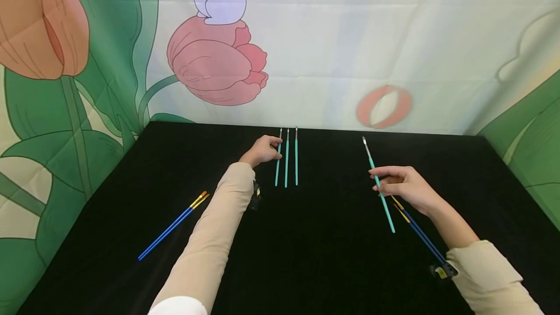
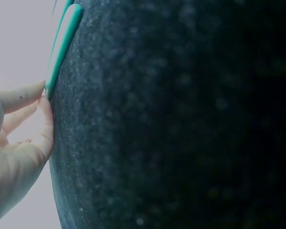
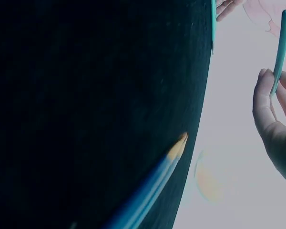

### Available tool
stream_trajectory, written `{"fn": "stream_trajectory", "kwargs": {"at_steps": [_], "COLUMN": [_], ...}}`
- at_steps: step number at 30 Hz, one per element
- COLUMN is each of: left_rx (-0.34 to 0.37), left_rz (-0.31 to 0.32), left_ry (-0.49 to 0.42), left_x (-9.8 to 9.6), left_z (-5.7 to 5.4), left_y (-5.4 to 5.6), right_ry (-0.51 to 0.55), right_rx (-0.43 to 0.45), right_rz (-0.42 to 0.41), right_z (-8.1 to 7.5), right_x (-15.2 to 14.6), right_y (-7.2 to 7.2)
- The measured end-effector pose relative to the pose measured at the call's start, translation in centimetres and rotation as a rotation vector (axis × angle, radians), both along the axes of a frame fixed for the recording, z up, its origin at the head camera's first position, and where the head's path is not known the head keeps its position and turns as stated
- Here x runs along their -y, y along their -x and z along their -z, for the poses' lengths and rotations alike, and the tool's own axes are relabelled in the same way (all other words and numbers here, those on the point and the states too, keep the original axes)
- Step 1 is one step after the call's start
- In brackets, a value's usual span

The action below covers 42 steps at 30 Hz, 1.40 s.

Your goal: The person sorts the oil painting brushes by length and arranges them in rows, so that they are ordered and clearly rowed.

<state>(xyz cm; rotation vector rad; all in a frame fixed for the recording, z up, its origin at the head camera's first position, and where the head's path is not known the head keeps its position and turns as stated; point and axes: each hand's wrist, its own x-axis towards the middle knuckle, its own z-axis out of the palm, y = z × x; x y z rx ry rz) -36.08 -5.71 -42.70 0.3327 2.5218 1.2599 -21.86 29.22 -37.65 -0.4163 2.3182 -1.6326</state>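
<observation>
Three slim teal paintbrushes lie side by side near the far edge of the black table, tips pointing away. My left hand (image 1: 262, 150) pinches the leftmost teal paintbrush (image 1: 277, 171) between thumb and finger; the left wrist view shows its rounded handle end (image 2: 66, 43) beyond the fingertips. Just right of it are the middle teal paintbrush (image 1: 287, 162) and the right one (image 1: 296, 162). Off to the right, my right hand (image 1: 407, 186) holds another teal paintbrush (image 1: 388, 214) between thumb and fingers, raised over the table. That brush's handle (image 3: 282, 45) also appears in the right wrist view.
Two blue paintbrushes (image 1: 168, 230) lie slanted together on the left of the black table (image 1: 306, 256). Another blue pair (image 1: 422, 235) lies beneath my right hand and wrist. A printed curtain (image 1: 315, 52) hangs behind the table's far edge.
</observation>
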Motion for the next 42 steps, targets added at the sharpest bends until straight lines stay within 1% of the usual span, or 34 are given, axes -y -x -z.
{"fn": "stream_trajectory", "kwargs": {"at_steps": [5,10,16,20,27,32,42], "left_rx": [0.012,0.01,-0.003,0.013,0.036,0.039,0.044], "left_rz": [-0.004,-0.009,-0.007,-0.006,-0.009,-0.008,-0.008], "left_ry": [-0.015,-0.018,-0.032,-0.065,-0.105,-0.107,-0.097], "left_x": [0.1,0.1,0.2,0.3,0.4,0.5,0.5], "left_z": [0.0,0.1,0.4,0.5,0.7,0.8,0.6], "left_y": [0.0,0.0,0.2,0.2,0.5,0.6,0.2], "right_ry": [-0.038,0.004,0.051,0.074,0.074,0.088,0.099], "right_rx": [0.011,0.03,0.016,0.026,0.053,0.066,0.085], "right_rz": [0.039,0.065,0.053,0.055,0.067,0.07,0.089], "right_z": [0.1,0.2,0.4,0.3,0.3,0.6,1.0], "right_x": [1.3,2.5,3.8,4.7,6.2,7.0,8.3], "right_y": [0.9,1.9,2.9,3.5,4.6,5.3,6.4]}}
